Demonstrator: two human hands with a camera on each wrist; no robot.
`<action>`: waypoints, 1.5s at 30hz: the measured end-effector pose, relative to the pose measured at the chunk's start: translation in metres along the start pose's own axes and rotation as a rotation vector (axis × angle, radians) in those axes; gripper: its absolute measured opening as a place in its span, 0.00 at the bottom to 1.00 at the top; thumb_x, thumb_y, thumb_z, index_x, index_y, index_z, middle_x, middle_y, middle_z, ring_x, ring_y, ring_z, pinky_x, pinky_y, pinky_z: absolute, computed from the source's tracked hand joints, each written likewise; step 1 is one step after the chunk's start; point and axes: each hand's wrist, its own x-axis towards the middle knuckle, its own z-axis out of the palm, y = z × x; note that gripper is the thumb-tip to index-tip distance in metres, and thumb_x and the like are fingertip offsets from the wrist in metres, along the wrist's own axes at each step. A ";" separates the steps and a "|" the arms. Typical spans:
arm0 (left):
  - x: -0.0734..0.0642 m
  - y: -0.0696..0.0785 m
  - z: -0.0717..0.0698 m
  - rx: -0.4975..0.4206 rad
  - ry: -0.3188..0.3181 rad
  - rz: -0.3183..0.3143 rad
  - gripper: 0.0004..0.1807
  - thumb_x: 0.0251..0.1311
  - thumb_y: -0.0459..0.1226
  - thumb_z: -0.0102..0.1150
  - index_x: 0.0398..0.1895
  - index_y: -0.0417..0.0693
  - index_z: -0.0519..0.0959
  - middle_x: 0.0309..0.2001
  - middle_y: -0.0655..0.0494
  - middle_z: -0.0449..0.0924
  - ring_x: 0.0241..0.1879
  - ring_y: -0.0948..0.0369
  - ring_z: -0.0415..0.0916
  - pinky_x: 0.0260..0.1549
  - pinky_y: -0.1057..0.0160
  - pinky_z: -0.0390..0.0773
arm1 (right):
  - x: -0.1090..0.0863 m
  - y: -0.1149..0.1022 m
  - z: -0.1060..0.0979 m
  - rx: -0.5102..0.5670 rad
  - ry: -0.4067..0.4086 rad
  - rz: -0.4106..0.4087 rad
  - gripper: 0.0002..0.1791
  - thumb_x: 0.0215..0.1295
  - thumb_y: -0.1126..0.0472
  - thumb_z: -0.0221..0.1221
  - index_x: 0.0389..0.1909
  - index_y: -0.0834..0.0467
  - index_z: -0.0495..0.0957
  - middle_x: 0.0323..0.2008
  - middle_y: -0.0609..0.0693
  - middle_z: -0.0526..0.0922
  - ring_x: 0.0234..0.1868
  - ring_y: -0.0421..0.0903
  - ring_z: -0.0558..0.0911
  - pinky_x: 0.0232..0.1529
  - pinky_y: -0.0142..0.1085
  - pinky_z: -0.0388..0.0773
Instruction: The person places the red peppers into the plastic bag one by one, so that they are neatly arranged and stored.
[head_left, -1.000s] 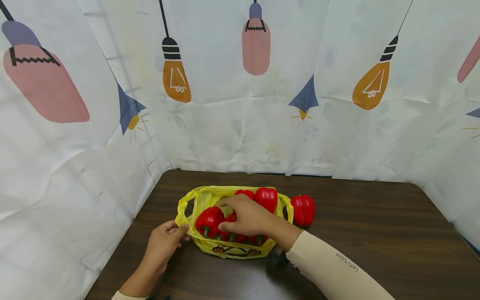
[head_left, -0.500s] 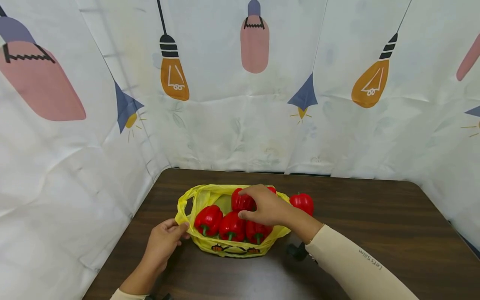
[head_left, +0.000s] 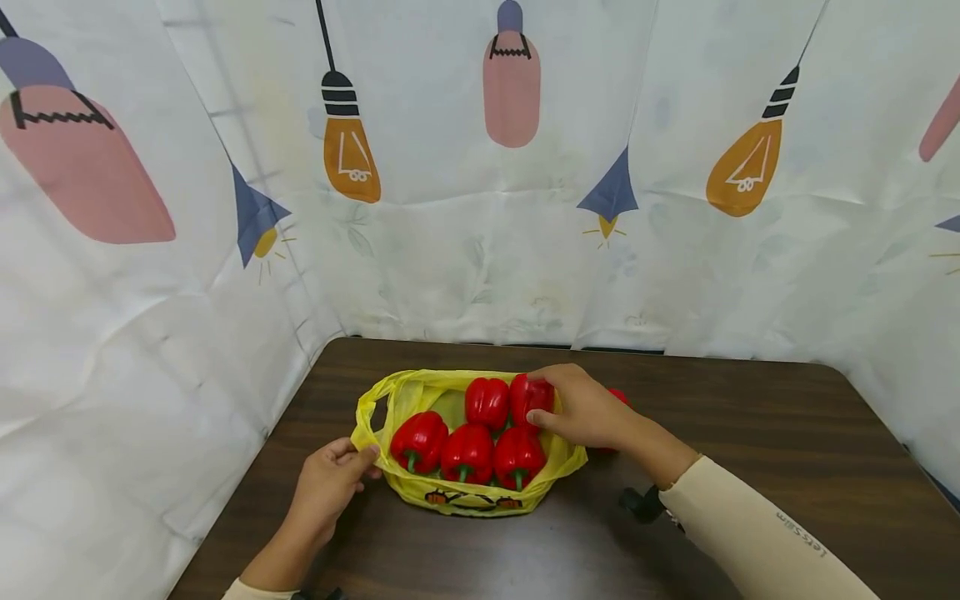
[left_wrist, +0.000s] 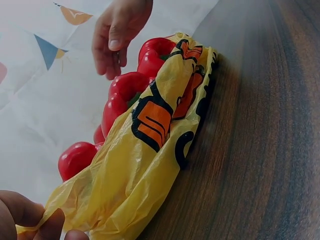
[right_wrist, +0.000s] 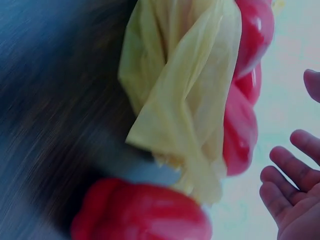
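Observation:
A yellow plastic bag lies on the table with several red bell peppers inside its wide mouth. At the bag's left edge, my left hand pinches the plastic between thumb and fingers; the left wrist view shows those fingers on the film. Over the bag's right side hovers my right hand, holding nothing. Its fingers are spread and relaxed in the right wrist view, apart from the peppers. One more bell pepper sits outside the bag at its right, mostly hidden behind my right hand in the head view.
The dark wooden table extends to the right and front of the bag. A white curtain printed with lamps hangs behind the table and along its left side.
My right hand has risen from among the peppers and moved right across the bag, uncovering the peppers in the middle. The left hand stays at the bag's edge.

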 end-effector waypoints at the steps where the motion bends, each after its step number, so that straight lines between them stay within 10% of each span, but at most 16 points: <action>1: 0.000 0.000 0.000 0.001 0.001 0.000 0.18 0.70 0.44 0.63 0.49 0.37 0.82 0.31 0.50 0.87 0.37 0.54 0.80 0.35 0.61 0.79 | -0.002 0.003 -0.001 -0.002 0.005 0.002 0.31 0.65 0.52 0.70 0.65 0.60 0.75 0.62 0.53 0.78 0.67 0.56 0.70 0.63 0.54 0.72; 45: 0.001 -0.001 -0.001 0.012 -0.015 -0.016 0.20 0.71 0.44 0.63 0.53 0.36 0.80 0.33 0.51 0.88 0.37 0.56 0.81 0.35 0.61 0.80 | -0.071 0.088 -0.006 -0.062 0.016 0.115 0.55 0.51 0.55 0.79 0.77 0.59 0.59 0.74 0.65 0.60 0.71 0.69 0.61 0.58 0.64 0.74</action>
